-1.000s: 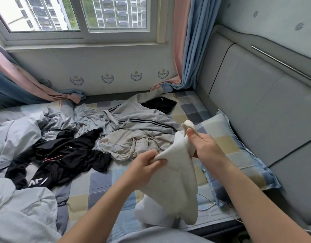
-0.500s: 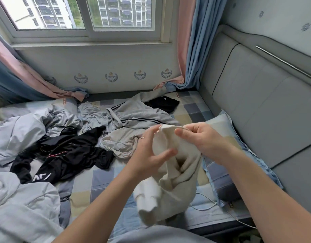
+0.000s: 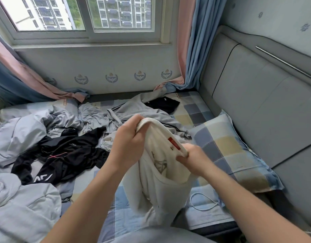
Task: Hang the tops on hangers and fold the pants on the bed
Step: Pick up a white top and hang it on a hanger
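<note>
Both hands grip one cream top [image 3: 156, 186], held up over the near edge of the bed [image 3: 116, 216]. Left hand [image 3: 130, 144]: fist closed round the ribbed neck edge at its highest part, about 11 o'clock of the garment. Right hand [image 3: 193, 159]: fingers and thumb pinched on the same neck edge lower down, at about 2 o'clock, slightly blurred. Between the two hands the neck band is stretched open, showing a red label [image 3: 174, 143] sewn inside it and a faint grey print on the inner cloth below. Top: thick, off-white, soft-looking, hanging from the hands in loose folds toward 6 o'clock, its lower end over the checked bedsheet; whether it touches the sheet cannot be told. Other items on the bed: black garment with white lettering [image 3: 63, 158] at 9 o'clock of the hands; grey striped garment [image 3: 133, 111] at 12 o'clock, just behind the left hand; small black piece [image 3: 163, 104] beyond it; pale grey clothing [image 3: 19, 132] heaped at 9 to 10 o'clock; checked pillow [image 3: 235, 151] at 3 o'clock against the grey padded headboard [image 3: 256, 102]. White cable [image 3: 204, 202] on the sheet at 5 o'clock. Window [image 3: 84, 14] and pink-and-blue curtain [image 3: 189, 50] at 12 o'clock.
</note>
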